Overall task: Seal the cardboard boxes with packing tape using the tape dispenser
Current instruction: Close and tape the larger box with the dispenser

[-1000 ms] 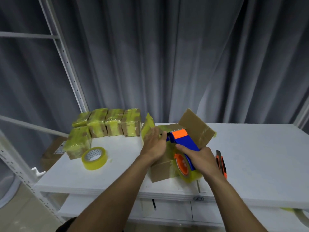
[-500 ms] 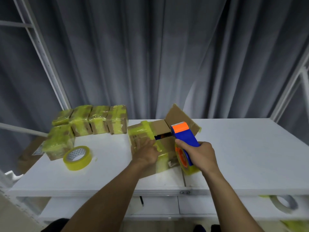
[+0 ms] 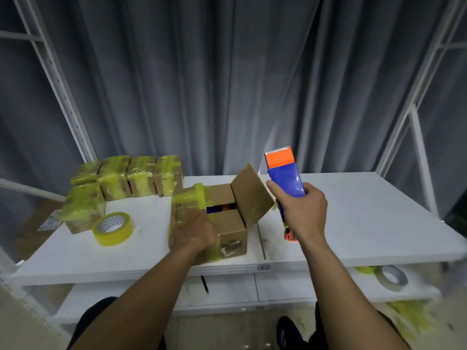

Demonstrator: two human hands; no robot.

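Note:
A cardboard box [image 3: 228,224] lies on the white table [image 3: 353,223], its left part wrapped in yellow tape and its right flap standing open, with something blue and orange inside. My left hand [image 3: 194,232] rests on the box's taped left flap and near corner; how its fingers lie is blurred. My right hand [image 3: 302,213] grips the blue and orange tape dispenser [image 3: 284,173], held upright in the air to the right of the box and apart from it.
Several boxes wrapped in yellow tape [image 3: 126,180] stand at the back left. A yellow tape roll [image 3: 113,228] lies beside them. A white roll [image 3: 390,277] sits on the lower shelf at right. White rack posts stand at both sides, grey curtain behind.
My right hand has lifted the dispenser off the box, up and to the right. My left hand has slid down to the box's near left corner. The view shifted right.

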